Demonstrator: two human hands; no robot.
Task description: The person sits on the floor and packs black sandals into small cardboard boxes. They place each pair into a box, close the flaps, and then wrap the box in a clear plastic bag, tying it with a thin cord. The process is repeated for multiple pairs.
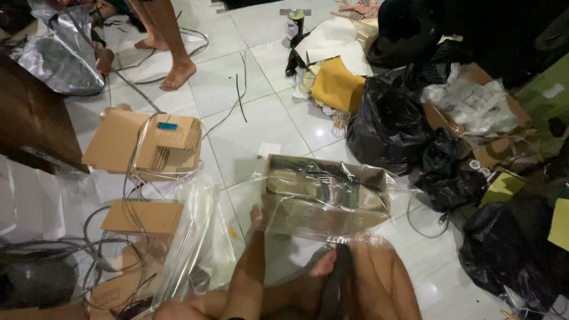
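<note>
nearest to you, bottom centre, your knees and forearms fill the frame w/ a dark strap running btwn them. your left hand [256,218] comes up from there and grips the left edge of a clear plastic bag [325,198], thumb and fingers closed on the film; inside the bag sits a cardboard box [314,189] holding greenish and dark items, lying flat on the white tiled floor [261,124] right in front of you. your right hand [325,262] is low behind the bag's near edge, mostly covered by plastic, so can't tell if it's gripping or just resting there. to your left, loose clear plastic sheeting [198,237] drapes next to a flat cardboard piece [142,216] w/ grey cables [112,249] looped around it. a bit further left, a stack of flattened cardboard [142,142] w/ a small blue object [168,125] on top. right of the bag, black rubbish bags [385,118] piled together, touching the bag's far right corner; beyond them an open carton stuffed w/ crumpled clear plastic [474,104]. further back, a yellow cloth [336,86] and white fabric. far left top, another person's bare feet [172,65] stand on the tiles beside a silver foil bag [59,56].
</note>
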